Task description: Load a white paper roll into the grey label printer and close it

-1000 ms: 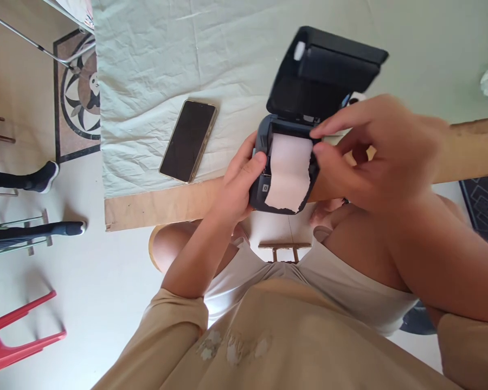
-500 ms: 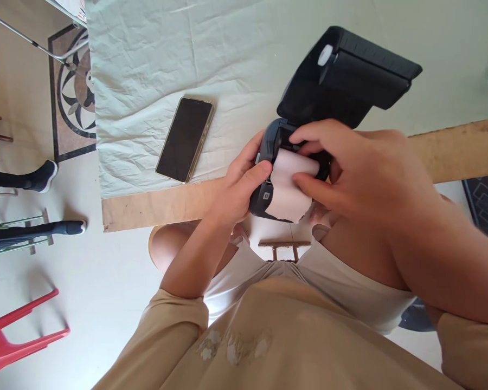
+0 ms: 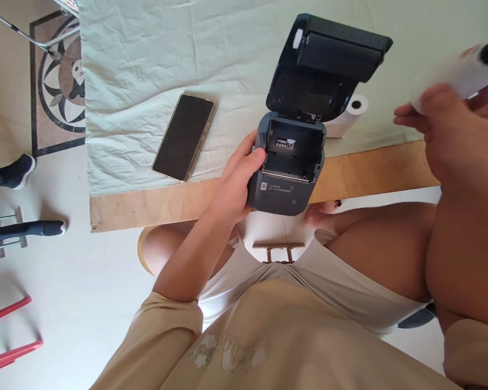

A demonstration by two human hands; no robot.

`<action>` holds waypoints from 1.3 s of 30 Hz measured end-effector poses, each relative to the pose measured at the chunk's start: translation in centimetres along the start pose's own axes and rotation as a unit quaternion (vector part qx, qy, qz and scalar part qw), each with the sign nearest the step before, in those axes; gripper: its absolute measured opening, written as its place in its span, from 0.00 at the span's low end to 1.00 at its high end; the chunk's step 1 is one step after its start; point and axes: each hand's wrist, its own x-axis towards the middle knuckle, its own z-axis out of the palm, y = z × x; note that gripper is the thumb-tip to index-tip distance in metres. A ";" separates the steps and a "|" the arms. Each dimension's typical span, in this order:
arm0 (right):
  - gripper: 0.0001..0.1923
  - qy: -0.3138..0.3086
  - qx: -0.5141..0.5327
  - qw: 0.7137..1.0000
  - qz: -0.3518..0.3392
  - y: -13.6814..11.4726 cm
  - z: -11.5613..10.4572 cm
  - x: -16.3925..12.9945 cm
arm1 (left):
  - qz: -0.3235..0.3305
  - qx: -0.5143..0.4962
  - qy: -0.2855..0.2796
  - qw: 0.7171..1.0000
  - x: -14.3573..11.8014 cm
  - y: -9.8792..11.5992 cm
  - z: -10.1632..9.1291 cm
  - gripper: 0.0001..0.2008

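My left hand [image 3: 239,179] grips the left side of a dark grey label printer [image 3: 282,200] above the table's near edge, thumb on top. The printer's black lid [image 3: 329,59] stands raised, and its paper bay [image 3: 295,143] shows no roll inside. Over at the right, my right hand [image 3: 451,119] is closed around a white paper roll [image 3: 459,73] with a dark core end, partly blurred. Another white paper roll [image 3: 354,105] rests on the cloth behind the printer, partly covered by the lid.
A phone [image 3: 184,138] lies dark-screened on the pale green cloth [image 3: 126,81], left of the printer. A bare wooden strip [image 3: 154,203] forms the table's near edge. On the floor at left are a red stool [image 3: 12,355] and another person's feet [image 3: 24,170].
My right hand has moved away from the printer to the right and now holds a roll. The paper that was in the printer's bay is gone from it. The printer has shifted slightly left.
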 end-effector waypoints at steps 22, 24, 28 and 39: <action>0.32 -0.203 -0.176 0.954 -0.130 -4.6 5.2 -2.5 | 0.017 -0.021 0.011 1.000 0.0 -0.1 0.0 0.18; 0.27 -0.222 -0.186 0.954 -0.079 -4.5 5.3 -2.3 | 0.013 -0.019 0.007 1.000 -0.1 0.0 -0.1 0.18; 0.25 -0.184 -0.105 0.977 -0.035 -4.5 5.0 -2.1 | 0.004 -0.035 -0.005 0.999 -0.1 0.1 -0.2 0.16; 0.23 -0.142 0.196 0.968 0.072 -4.1 3.7 -2.0 | 0.011 -0.039 0.007 0.999 -0.1 -0.3 -0.6 0.13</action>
